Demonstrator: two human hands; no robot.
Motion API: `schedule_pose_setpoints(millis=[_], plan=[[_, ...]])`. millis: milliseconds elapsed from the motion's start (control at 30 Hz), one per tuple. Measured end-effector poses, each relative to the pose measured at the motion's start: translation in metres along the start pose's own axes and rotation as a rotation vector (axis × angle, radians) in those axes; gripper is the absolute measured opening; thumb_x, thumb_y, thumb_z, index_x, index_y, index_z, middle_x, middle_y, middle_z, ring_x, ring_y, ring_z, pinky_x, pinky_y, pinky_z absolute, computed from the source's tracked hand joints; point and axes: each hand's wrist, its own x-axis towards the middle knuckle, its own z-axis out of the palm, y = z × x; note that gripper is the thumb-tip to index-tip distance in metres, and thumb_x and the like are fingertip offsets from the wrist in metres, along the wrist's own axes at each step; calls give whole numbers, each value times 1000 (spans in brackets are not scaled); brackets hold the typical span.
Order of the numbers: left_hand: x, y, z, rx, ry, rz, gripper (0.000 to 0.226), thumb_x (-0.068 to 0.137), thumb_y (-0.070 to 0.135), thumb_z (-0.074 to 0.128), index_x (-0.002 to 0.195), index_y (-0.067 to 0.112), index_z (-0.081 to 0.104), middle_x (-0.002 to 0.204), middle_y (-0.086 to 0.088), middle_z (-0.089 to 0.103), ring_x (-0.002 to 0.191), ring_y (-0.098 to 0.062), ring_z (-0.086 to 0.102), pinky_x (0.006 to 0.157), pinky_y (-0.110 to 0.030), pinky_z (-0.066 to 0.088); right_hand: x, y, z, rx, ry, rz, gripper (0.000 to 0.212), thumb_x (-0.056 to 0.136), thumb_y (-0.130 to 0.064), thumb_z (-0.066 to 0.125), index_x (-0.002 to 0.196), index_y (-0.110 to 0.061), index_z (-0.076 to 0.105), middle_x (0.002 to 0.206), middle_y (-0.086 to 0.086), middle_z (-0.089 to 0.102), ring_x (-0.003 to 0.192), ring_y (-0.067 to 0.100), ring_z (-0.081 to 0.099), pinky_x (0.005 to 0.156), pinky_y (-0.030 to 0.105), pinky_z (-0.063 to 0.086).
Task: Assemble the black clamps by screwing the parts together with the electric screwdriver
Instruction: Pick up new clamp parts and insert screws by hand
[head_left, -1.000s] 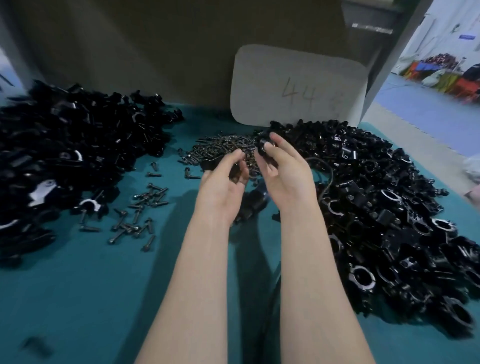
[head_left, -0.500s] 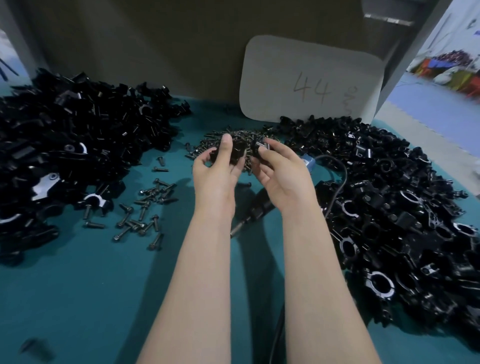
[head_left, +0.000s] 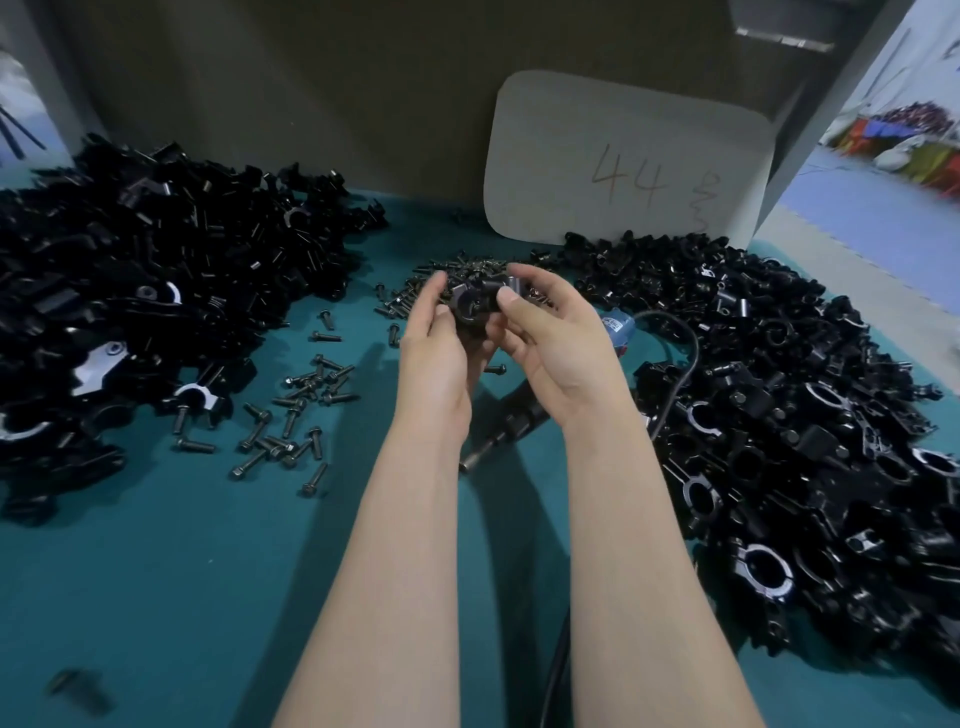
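Both hands meet above the teal-covered counter, the left hand and right hand each with fingers closed around 1 small black ring-shaped clamp. The black electric screwdriver lies on the counter beneath them.

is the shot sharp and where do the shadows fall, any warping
Head view: hands and clamp parts fairly sharp; forearm shadows fall left across the teal table; wide-angle bending at the edges; bright, smeared background at upper right.
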Motion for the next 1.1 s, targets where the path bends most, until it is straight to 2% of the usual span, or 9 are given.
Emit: schedule_pose_setpoints(millis=[133,233,300,433,600,733,833,967,1100], plan=[[-2,0,0,-112,-70,-47,25,102,20,47,124,9,53,105,-12,67,75,-12,69,74,-23,58,1,-2,-2,132,82,15,12,90,5,57,93,-5,52,90,16,59,72,18,63,73,25,58],[-3,-1,0,-36,-102,-8,10,100,8,49,107,9,56,93,-7,68,79,-11,68,74,-21,58,2,-2,-4,102,100,17,6,92,1,57,91,-4,54,86,13,61,73,17,64,78,25,58],[-3,-2,1,10,-90,16,15,101,5,44,99,13,57,88,-4,68,80,-11,67,76,-22,57,2,-2,-3,34,113,3,4,91,-3,59,91,-6,57,83,9,63,68,12,64,71,21,55],[-2,-5,2,83,-106,50,24,104,14,39,104,24,61,97,-1,68,94,-16,67,80,-26,56,2,-1,-4,32,126,17,5,90,-8,62,88,-12,60,82,4,65,67,8,63,63,19,47],[-1,-4,3,34,-125,26,30,104,8,37,100,24,62,95,1,69,91,-13,65,84,-30,54,1,-2,-3,71,66,56,7,91,-7,61,86,-12,63,79,3,66,67,11,60,55,16,45],[-2,-3,2,27,-159,8,31,100,5,38,110,18,63,91,-1,68,72,-9,60,68,-22,49,0,0,1,8,21,50,9,90,-6,61,86,-13,64,71,-3,65,58,5,59,55,17,46],[-5,-1,4,-42,-185,-46,27,99,17,38,111,11,61,97,-9,60,70,-12,51,63,-23,42,1,2,3,-31,47,55,9,91,-7,60,86,-13,62,73,-1,62,59,6,57,59,20,49],[-4,2,1,-103,-183,0,40,104,42,27,94,18,58,90,-4,63,78,-15,56,70,-27,45,1,4,4,117,18,133,12,95,-4,54,85,-11,56,86,10,63,76,23,64,74,30,59],[-6,2,0,-35,-176,63,33,105,34,32,95,22,62,94,0,67,83,-12,59,76,-25,47,2,4,5,202,24,110,9,96,-4,53,88,-8,55,90,11,64,73,19,65,70,23,58]])
